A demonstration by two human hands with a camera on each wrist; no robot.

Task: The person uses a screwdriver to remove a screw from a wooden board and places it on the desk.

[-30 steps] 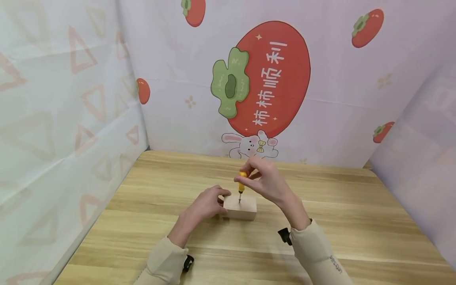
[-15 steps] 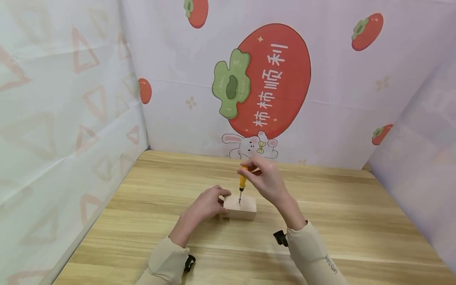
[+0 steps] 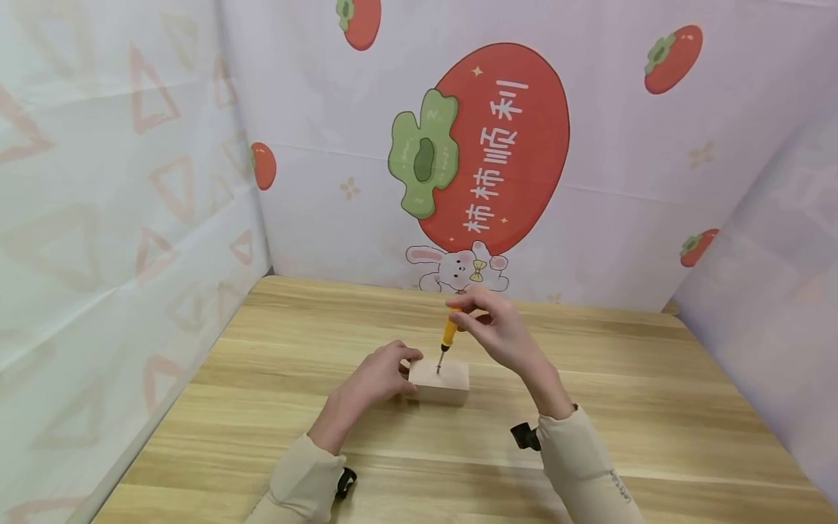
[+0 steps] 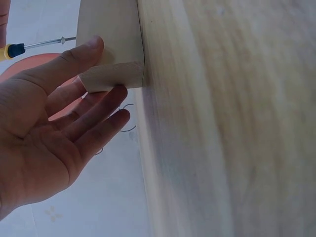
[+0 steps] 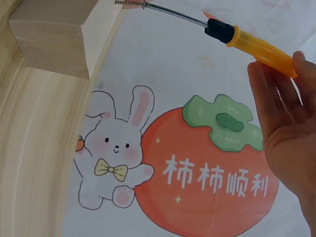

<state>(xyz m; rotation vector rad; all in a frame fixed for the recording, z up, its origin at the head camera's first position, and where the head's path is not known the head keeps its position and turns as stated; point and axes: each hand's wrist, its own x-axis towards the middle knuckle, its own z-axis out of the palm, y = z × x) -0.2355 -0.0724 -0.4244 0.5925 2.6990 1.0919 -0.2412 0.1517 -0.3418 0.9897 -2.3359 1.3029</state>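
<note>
A pale wooden block lies on the wooden table. My left hand holds its left end, thumb on the near side and fingers at the end and far side. My right hand pinches the top of a yellow screwdriver between thumb and fingers. Its thin shaft slants down to a screw standing in the block's top face, part of its thread visible above the wood. In the left wrist view the screwdriver tip meets the screw head. The handle leans to the right.
The light wood table stretches around the block. Behind it hangs a backdrop printed with persimmons and a rabbit. A patterned sheet closes the left side, and another sheet the right.
My right hand has shifted up the handle towards its top end and slightly right. The screwdriver now leans more to the right. My left hand and the block stay in place.
</note>
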